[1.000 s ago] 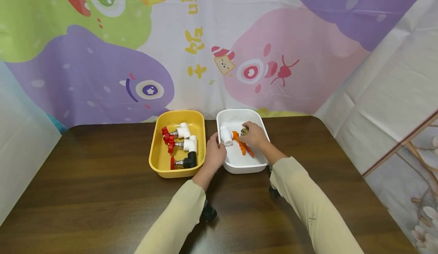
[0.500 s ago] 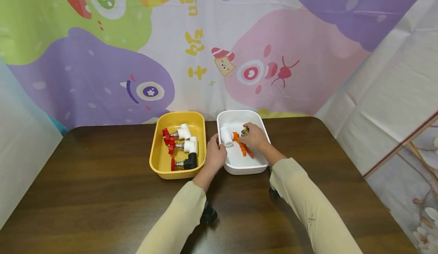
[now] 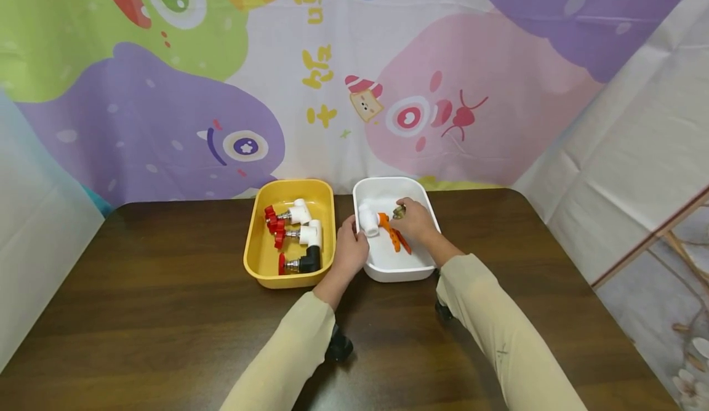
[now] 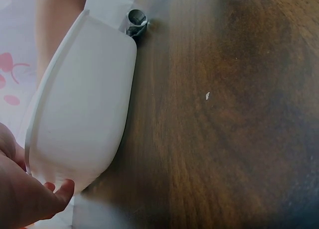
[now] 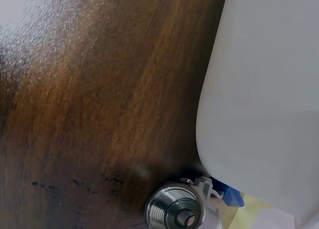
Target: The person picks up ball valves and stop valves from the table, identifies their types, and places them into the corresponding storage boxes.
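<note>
My left hand point(image 3: 350, 250) grips the left wall of the white tray point(image 3: 401, 275), and in the left wrist view its fingers point(image 4: 64, 193) curl against the tray's outer wall. Inside the tray lies a white plastic pipe fitting point(image 3: 368, 220). Beside it is an orange piece with two long arms point(image 3: 394, 239), partly under my right hand point(image 3: 416, 221). That hand reaches in over the right rim and pinches a small brass-coloured fitting point(image 3: 399, 212) in its fingertips. The fitting's lower part is hidden by the fingers.
Left of the white tray, a yellow tray point(image 3: 260, 280) holds several red-handled valves, two white point(image 3: 308, 234) and one black point(image 3: 310, 260). A threaded metal fitting point(image 5: 175, 206) with a blue part point(image 5: 228, 191) is by the white tray's outer wall. A patterned cloth point(image 3: 332, 152) hangs behind the table.
Both hands keep their places at the white tray. The brass-coloured fitting turns slightly in my right fingertips; the whole head view shifts a little.
</note>
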Demonstrator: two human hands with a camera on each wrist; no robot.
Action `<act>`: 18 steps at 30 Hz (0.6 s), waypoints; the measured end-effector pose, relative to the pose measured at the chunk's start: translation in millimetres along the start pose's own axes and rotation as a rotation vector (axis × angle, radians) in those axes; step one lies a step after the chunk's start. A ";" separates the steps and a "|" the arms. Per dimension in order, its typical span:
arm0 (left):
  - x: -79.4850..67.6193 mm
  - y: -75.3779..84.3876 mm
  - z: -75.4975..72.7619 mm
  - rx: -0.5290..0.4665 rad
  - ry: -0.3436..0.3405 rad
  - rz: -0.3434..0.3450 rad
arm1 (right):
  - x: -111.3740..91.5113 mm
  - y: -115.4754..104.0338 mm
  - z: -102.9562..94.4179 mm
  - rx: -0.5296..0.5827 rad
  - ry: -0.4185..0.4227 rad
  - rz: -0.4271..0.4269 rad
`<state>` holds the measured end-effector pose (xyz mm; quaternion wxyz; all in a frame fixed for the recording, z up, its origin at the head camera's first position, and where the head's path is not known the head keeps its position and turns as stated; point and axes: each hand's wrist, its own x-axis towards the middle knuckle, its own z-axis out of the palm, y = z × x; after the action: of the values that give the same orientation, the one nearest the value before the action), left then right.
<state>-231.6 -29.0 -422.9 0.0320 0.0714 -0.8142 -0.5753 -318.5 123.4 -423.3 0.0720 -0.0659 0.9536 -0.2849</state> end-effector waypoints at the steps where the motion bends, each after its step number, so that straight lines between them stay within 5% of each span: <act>1: -0.2 0.3 0.1 -0.002 0.000 0.000 | 0.3 0.1 0.1 -0.001 0.001 0.001; 18: -1.2 1.2 -0.3 -0.003 -0.001 -0.006 | 2.0 -0.2 0.8 -0.053 0.042 -0.034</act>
<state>-230.5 -28.7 -421.6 0.0300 0.0736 -0.8132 -0.5765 -320.3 122.4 -424.0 0.0455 -0.0778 0.9608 -0.2622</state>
